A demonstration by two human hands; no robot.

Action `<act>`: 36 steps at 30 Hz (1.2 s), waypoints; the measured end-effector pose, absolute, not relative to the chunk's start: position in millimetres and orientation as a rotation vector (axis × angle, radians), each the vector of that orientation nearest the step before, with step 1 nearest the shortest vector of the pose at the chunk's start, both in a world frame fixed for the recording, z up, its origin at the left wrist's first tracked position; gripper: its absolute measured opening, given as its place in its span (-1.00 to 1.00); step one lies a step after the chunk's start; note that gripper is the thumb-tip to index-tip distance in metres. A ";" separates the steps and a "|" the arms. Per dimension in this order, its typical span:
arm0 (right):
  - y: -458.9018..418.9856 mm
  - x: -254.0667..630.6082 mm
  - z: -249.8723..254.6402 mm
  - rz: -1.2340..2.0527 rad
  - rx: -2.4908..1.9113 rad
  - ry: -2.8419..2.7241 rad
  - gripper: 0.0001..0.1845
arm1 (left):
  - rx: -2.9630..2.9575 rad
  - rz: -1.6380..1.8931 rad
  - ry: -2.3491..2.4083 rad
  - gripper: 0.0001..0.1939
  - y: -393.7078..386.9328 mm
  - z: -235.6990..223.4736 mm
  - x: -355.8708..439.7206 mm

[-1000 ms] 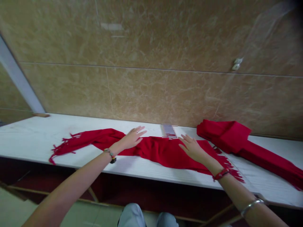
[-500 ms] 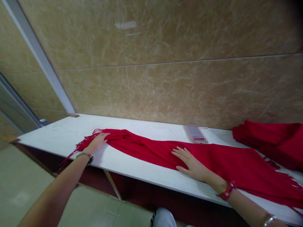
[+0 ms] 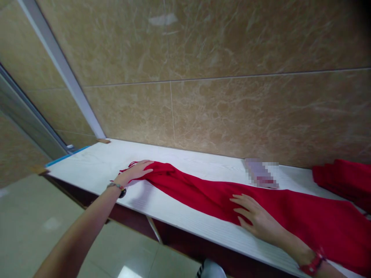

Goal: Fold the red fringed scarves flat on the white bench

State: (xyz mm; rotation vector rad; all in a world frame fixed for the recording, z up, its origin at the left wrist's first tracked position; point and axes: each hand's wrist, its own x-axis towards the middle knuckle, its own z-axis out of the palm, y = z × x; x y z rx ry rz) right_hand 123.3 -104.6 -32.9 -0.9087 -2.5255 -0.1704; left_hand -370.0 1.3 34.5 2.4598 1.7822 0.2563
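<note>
A long red scarf [image 3: 199, 193] with a fringed end lies stretched along the white top [image 3: 101, 162], with soft creases in its left half. At its left end, my left hand [image 3: 135, 172] rests over the fringe, fingers extended and thumb apart; most of the fringe is hidden under it. Farther right, my right hand [image 3: 257, 220] lies on or just above the scarf's near edge, palm down with fingers spread. Whether the right fingertips press the cloth I cannot tell.
Behind the scarf a blurred flat object [image 3: 261, 173] lies by the tiled wall [image 3: 217, 112]. Folded red fabric [image 3: 342, 179] is piled at the right. Open compartments [image 3: 179, 231] show under the top's front edge, and a knee [image 3: 211, 268] is below.
The view has shifted, so the scene sits farther right. My left hand covers more of the fringe, and the strands hanging over the front edge no longer show. My right hand stays spread.
</note>
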 end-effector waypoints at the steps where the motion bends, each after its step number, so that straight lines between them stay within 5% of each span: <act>1: -101.7 112.1 -28.3 -0.165 -0.934 -2.527 -0.75 | 2.461 0.212 1.741 -0.47 5.5 28.4 -367.4; 9: -50.1 -23.6 -4.3 0.183 -1.528 -2.398 -0.69 | 2.416 0.117 1.665 -0.32 27.9 18.0 -355.8; 11: -39.0 -37.0 -2.9 0.268 -1.576 -2.362 -0.72 | 2.413 0.140 1.604 -0.41 29.7 18.7 -354.5; 14: -33.2 -35.1 0.4 0.290 -1.402 -2.267 -0.72 | 2.415 0.210 1.606 -0.56 31.2 22.5 -355.8; 19: -41.9 -22.5 9.8 0.135 -1.043 -2.188 -0.72 | 2.582 0.437 1.506 -0.46 33.6 37.8 -343.0; 23: -44.5 -26.4 15.3 0.108 -1.034 -2.167 -0.73 | 2.668 0.016 1.261 -0.36 37.1 40.4 -302.8; 30: -46.1 -16.5 23.4 -0.005 -0.998 -2.015 -0.75 | 2.792 -0.019 1.213 -0.82 42.4 56.2 -281.4; 36: -68.6 -2.3 17.9 -0.117 -0.881 -2.226 -0.69 | 2.824 0.324 1.667 -0.65 27.0 92.0 -339.5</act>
